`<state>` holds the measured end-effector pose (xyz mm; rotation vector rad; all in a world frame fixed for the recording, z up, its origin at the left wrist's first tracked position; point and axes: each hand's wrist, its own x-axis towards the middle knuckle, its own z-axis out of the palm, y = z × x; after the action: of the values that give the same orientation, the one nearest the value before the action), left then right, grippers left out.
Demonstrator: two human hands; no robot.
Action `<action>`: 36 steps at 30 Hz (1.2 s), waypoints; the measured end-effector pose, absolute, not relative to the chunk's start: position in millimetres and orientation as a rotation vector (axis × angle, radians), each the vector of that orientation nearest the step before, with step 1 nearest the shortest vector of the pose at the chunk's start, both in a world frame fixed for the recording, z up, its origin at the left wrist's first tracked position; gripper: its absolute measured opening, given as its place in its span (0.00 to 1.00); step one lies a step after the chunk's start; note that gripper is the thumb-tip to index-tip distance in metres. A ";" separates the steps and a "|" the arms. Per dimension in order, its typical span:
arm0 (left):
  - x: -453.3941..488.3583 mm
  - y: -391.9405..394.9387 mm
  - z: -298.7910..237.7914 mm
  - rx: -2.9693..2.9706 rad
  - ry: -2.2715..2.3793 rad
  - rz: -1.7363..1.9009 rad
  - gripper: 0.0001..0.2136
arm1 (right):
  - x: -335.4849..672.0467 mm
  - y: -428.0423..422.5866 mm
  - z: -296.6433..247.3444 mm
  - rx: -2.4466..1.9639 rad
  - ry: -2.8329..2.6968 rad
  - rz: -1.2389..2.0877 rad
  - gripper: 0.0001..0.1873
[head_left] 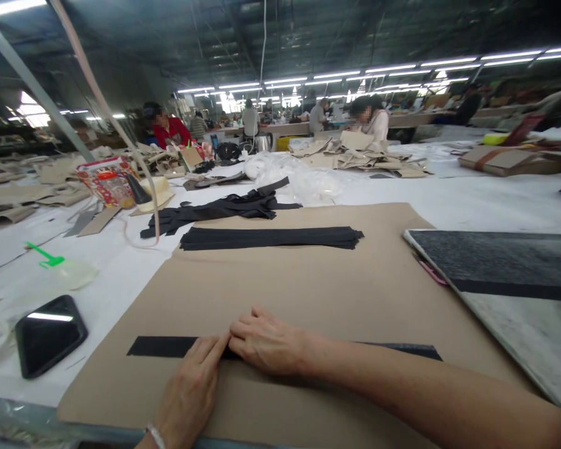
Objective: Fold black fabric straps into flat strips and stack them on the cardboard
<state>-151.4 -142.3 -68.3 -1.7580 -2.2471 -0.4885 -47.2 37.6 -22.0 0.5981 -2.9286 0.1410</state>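
A long black strip (161, 347) lies flat along the near part of a brown cardboard sheet (308, 287). My left hand (191, 386) rests on it with fingers stretched flat, the fingertips pressing the strip near its middle. My right hand (266, 342) lies just to the right, its fingers curled down onto the same strip, knuckles up; the forearm hides part of the strip. The strip's right end (421, 352) shows beyond my arm. Farther back on the cardboard sits a neat stack of black strips (271, 237), and behind it a loose heap of black strips (219, 209).
A black phone (49, 333) lies at the left on the white table cover. A green-handled tool and pale dish (63, 268) sit behind it. A dark-topped board (500, 262) lies at the right. Several people work at far tables among tan paper pieces.
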 end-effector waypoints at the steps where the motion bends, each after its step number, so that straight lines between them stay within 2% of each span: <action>1: -152.9 -144.5 -70.3 -1.764 -2.247 -0.487 0.23 | -47.6 38.7 -22.0 0.603 -2.933 0.141 0.05; 14: -158.1 -155.4 -71.9 -1.852 -2.161 -0.289 0.24 | -26.0 58.1 -19.1 0.629 -2.985 0.108 0.07; 25: -155.4 -150.0 -65.7 -1.858 -2.178 -0.020 0.33 | 2.8 71.6 -17.0 0.582 -3.003 0.089 0.07; 36: -147.9 -140.6 -53.2 -1.914 -2.162 0.097 0.39 | 36.9 85.0 -13.6 0.501 -3.019 0.099 0.07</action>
<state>-147.9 -140.6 -53.2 -1.9144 -2.1619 0.0974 36.9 85.0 -13.6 0.5010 -3.0189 0.0987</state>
